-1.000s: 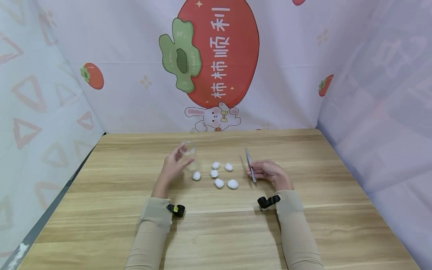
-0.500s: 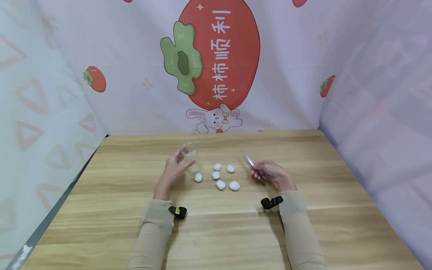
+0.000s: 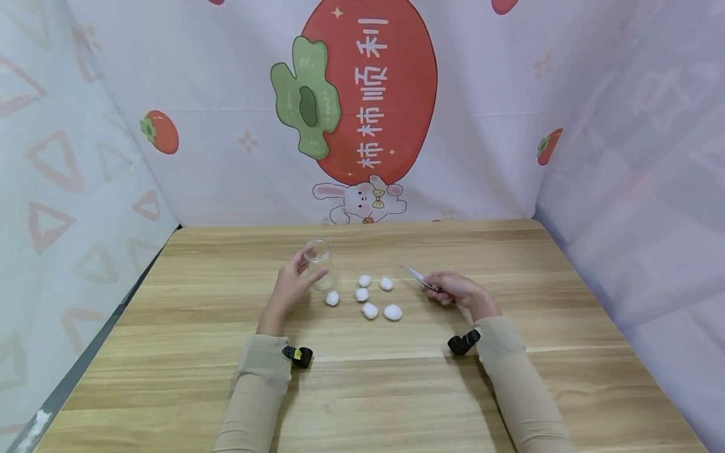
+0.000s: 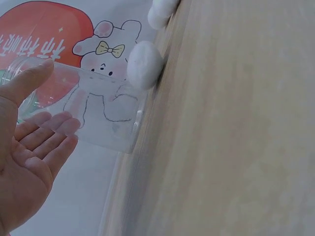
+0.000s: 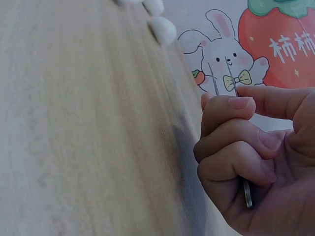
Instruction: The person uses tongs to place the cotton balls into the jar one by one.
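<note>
Near the back of the table stands a clear, open-topped jar (image 3: 326,280), upright. My left hand (image 3: 287,286) holds it from the left, thumb on the near side and fingers round the far side; in the left wrist view the fingers show through the clear wall (image 4: 106,110). Right of the jar lie several white cotton balls (image 3: 370,311), the closest cotton ball (image 3: 332,298) just by its base. My right hand (image 3: 457,290) grips metal tweezers (image 3: 416,275), tips pointing left and away. In the right wrist view the tweezers' two tips stand apart and their back end (image 5: 247,194) shows below the curled fingers.
The wooden table (image 3: 362,390) ends at the back against a white cloth (image 3: 226,176) printed with persimmons and a rabbit. Cloth walls also stand at the left and right sides. A small black camera sits on each wrist.
The right hand has turned the tweezers from nearly upright in view to a low slant pointing left, and has shifted slightly right. Jar, left hand and cotton balls keep their places.
</note>
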The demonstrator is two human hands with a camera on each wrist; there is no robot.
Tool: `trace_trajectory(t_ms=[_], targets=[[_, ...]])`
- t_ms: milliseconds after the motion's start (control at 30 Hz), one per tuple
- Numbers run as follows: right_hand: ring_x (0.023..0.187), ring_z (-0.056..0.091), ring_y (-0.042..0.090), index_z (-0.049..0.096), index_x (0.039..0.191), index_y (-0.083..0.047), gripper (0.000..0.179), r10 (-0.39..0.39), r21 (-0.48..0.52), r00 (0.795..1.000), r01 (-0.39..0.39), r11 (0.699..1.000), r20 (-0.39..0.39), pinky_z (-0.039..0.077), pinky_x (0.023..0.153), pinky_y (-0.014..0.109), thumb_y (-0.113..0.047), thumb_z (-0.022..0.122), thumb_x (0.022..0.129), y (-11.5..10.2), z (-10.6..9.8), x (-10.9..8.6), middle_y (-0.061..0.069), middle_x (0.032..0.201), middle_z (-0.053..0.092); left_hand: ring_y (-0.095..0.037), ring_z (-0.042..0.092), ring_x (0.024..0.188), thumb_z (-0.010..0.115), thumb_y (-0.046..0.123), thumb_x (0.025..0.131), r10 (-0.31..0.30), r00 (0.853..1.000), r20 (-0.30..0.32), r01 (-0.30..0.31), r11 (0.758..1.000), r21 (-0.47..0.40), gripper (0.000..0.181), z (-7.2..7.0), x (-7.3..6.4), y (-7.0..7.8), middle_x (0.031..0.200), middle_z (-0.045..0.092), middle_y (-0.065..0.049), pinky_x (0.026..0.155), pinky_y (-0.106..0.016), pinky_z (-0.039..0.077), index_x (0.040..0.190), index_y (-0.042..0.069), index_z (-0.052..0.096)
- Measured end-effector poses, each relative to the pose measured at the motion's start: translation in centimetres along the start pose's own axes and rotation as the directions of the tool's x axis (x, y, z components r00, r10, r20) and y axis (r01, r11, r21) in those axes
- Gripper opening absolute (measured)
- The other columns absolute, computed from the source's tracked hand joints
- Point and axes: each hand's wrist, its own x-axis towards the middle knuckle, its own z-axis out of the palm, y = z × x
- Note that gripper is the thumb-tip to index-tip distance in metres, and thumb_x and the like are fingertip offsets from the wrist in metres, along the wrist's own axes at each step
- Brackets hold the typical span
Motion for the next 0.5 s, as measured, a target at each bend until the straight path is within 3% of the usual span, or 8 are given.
trace_trajectory(t_ms=[300,500], targets=[[0.047,0.032,0.003,0.058,0.100,0.000,0.029,0.039,-0.193,0.999,-0.041,0.980,-0.015,0.025,0.043,0.016,-0.024,0.041,0.103,-0.56,-0.11,-0.71,-0.007,0.060,0.047,-0.039,0.048,0.135,0.074,0.022,0.085,0.018,1.000,0.014,-0.019,1.000,0.025,0.067,-0.15,0.28,-0.21,0.141,0.051,-0.024,0.118,-0.043,0.040,0.139,-0.003,0.043],[0.048,0.033,0.003,0.058,0.096,-0.002,0.028,0.059,-0.254,0.998,-0.063,0.965,-0.026,0.026,0.043,0.016,-0.025,0.044,0.102,-0.67,-0.01,-1.08,-0.008,0.060,0.048,-0.039,0.050,0.133,0.074,0.020,0.085,0.039,0.999,0.013,-0.039,0.999,0.034,0.065,-0.29,0.29,-0.30,0.139,0.053,-0.024,0.116,-0.043,0.042,0.137,-0.004,0.045]])
